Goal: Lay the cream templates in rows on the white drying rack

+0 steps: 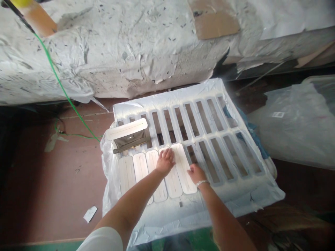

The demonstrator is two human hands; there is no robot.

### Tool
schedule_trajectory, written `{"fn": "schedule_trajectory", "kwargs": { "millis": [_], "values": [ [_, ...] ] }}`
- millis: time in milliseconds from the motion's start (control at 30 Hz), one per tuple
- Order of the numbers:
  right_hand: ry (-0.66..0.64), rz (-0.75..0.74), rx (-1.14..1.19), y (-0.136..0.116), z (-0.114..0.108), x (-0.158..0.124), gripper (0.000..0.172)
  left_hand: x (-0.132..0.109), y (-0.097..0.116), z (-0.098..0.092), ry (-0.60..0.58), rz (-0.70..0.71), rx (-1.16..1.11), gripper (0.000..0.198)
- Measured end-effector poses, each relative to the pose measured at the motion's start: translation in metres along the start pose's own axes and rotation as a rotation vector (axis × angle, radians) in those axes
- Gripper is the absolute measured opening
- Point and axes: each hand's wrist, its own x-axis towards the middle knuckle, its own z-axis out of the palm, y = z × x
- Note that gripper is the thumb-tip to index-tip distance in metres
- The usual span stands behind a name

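Several white rounded panels, each with a thin lengthwise line, lie side by side over the near row of slots in a plastic-covered slotted frame (209, 200). My left hand (165, 162) rests with its fingers lying across the upper ends of two neighbouring panels. At the right edge of the rightmost white panel (182, 169), the fingers of my right hand (196, 174) are bent around that edge. Another white panel (128, 129) lies crosswise at the frame's upper left, over a dark olive fabric piece (131, 139).
Paper-covered bench (146, 52) runs along the back, with a brown cardboard piece (216, 22) on it. A green cord (61, 83) hangs at left near an orange-and-yellow object (39, 19). A translucent plastic bag (295, 129) stands at right. A paper scrap (90, 214) lies on the reddish floor.
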Motion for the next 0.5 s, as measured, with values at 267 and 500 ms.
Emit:
{"fn": "schedule_trajectory", "kwargs": {
  "millis": [267, 500],
  "values": [
    [0.004, 0.071, -0.096, -0.005, -0.004, 0.000, 0.014, 0.004, 0.004, 0.012, -0.124, 0.012, 0.172, 0.068],
    [0.046, -0.005, -0.339, -0.003, -0.002, -0.012, 0.037, 0.014, 0.006, 0.004, -0.117, 0.048, 0.123, 0.065]
  ]
}}
